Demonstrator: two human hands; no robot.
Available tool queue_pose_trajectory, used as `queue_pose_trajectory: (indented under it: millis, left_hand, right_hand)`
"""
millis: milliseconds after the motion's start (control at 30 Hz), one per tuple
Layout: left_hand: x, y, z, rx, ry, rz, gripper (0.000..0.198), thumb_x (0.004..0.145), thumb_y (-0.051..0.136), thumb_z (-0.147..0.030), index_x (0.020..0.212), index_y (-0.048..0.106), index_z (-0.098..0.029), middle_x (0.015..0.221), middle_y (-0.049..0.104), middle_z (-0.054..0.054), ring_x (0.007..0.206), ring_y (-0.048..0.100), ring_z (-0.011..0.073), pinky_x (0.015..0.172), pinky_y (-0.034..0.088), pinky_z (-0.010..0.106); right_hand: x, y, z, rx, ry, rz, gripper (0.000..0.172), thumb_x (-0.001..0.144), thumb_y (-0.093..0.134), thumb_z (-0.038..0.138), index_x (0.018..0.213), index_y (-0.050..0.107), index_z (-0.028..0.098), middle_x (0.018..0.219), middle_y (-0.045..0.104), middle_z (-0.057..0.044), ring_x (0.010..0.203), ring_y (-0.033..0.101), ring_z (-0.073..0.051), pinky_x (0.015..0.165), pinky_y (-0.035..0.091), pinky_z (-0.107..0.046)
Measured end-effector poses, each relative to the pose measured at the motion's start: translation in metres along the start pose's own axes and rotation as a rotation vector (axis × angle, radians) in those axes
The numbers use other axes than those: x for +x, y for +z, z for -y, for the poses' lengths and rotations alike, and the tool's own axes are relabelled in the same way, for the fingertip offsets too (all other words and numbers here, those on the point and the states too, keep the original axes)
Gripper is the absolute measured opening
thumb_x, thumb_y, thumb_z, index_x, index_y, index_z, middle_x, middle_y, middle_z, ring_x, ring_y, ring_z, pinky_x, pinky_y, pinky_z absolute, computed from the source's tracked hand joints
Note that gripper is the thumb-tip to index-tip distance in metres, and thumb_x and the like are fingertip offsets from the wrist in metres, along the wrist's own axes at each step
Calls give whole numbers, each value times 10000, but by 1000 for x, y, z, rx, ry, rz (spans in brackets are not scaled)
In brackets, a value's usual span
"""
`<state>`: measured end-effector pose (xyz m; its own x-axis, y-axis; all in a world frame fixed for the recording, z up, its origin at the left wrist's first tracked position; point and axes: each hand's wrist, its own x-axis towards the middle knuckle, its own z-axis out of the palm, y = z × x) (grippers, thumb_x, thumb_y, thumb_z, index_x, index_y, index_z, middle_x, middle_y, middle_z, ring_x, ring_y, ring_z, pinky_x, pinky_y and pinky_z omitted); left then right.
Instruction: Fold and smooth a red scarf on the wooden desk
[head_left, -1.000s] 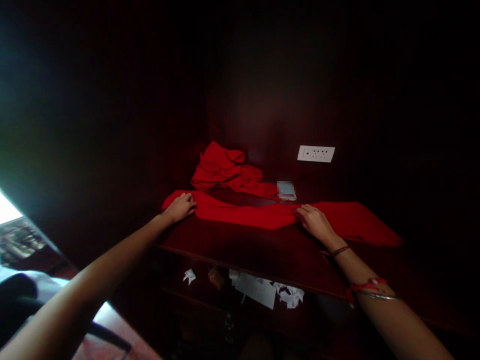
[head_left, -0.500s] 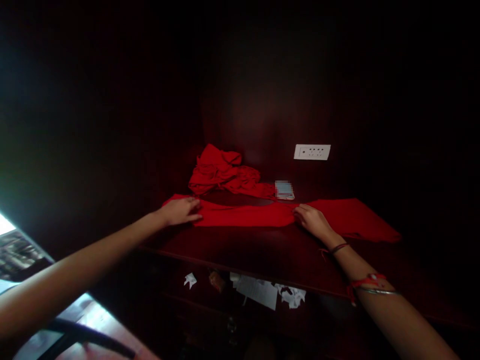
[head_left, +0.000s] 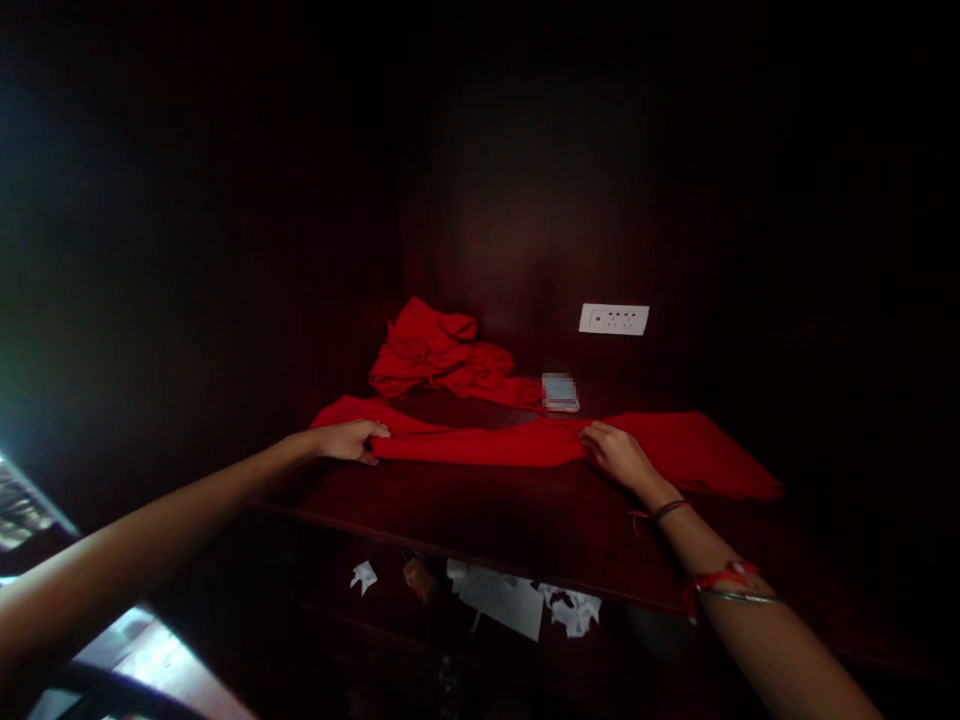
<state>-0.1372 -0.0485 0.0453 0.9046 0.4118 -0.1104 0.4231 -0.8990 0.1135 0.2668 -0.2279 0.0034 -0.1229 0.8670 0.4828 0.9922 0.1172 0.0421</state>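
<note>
While the left hand (head_left: 346, 440) gripped one end of the long red cloth strip (head_left: 480, 445) near the dark wooden desk's (head_left: 465, 520) left edge, the right hand (head_left: 615, 455) pinched its middle.

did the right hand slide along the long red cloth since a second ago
No. The right hand touches the long red cloth straight below the white wall socket plate, as before; only the view shifted.

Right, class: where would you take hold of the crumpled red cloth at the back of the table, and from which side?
Probably pinch the raised peak of the crumpled red cloth from above, reaching over the front. The folds stand highest there; its right tail lies flat beside a small device, and the long red cloth, gripped by the left hand and right hand, lies in front.
</note>
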Motion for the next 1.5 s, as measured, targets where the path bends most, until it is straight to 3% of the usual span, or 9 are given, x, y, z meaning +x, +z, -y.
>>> queue_pose_trajectory:
  millis: [200,400,533,667,767,967,1100,1233,1500]
  left_hand:
    - [-17,-40,31,386,-328,64,159,620,538,-219,763,590,-173,770,597,-4,764,481,132,722,275,221]
    - [-24,-90,50,648,-615,-345,161,668,469,-175,565,564,-96,599,561,-5,882,432,175,814,180,344]
    - [-1,-82,34,605,-763,-382,265,674,503,-282,492,544,-94,650,583,41,998,373,273,837,109,470]
    - [53,-57,-26,444,-801,-191,346,510,657,-422,720,614,-150,907,585,119,978,401,348,775,215,538]
    - [102,-37,-92,249,-469,-29,637,474,651,-496,1036,513,-230,1146,451,127,1024,379,348,777,301,479]
    - [183,6,-173,-60,201,-321,550,645,537,-464,1092,424,-165,1091,468,98,995,426,225,811,340,315]
    - [199,23,-172,-132,350,-471,216,752,445,-277,935,479,-166,928,536,44,858,487,152,765,365,247]
    - [188,20,-163,-90,360,-515,158,792,385,-265,875,493,-184,884,528,29,836,481,140,755,363,235]
    - [167,-3,-145,103,300,-274,97,705,422,-164,724,513,-192,759,515,3,684,488,126,600,368,216]
  right_hand:
    - [2,-1,8,-7,-64,34,205,796,338,160,816,542,165,772,544,-44,719,501,-127,650,359,-199]
    - [1,0,7,-34,-36,32,200,796,338,157,815,537,169,776,541,-43,714,502,-124,645,357,-198]
    - [1,-1,7,-8,-14,18,194,799,350,172,829,541,169,777,543,-42,711,503,-124,648,360,-201]
    - [3,-3,9,82,-24,-29,188,804,360,184,833,545,165,786,549,-42,724,506,-125,667,368,-206]
    - [3,-3,10,148,-13,-78,176,802,379,197,835,549,163,794,553,-45,734,508,-129,679,374,-212]
    - [4,-7,9,223,28,-156,143,783,430,214,816,559,161,786,574,-44,734,513,-133,684,383,-230]
    - [5,-13,4,283,61,-149,115,759,477,236,795,561,166,770,584,-34,708,521,-123,665,387,-227]
    - [-1,-20,-8,263,80,27,155,707,544,262,820,576,161,787,594,-38,710,525,-129,647,386,-222]
    - [-9,-27,-15,180,125,247,223,729,462,178,908,595,175,867,624,-48,779,551,-138,689,375,-207]
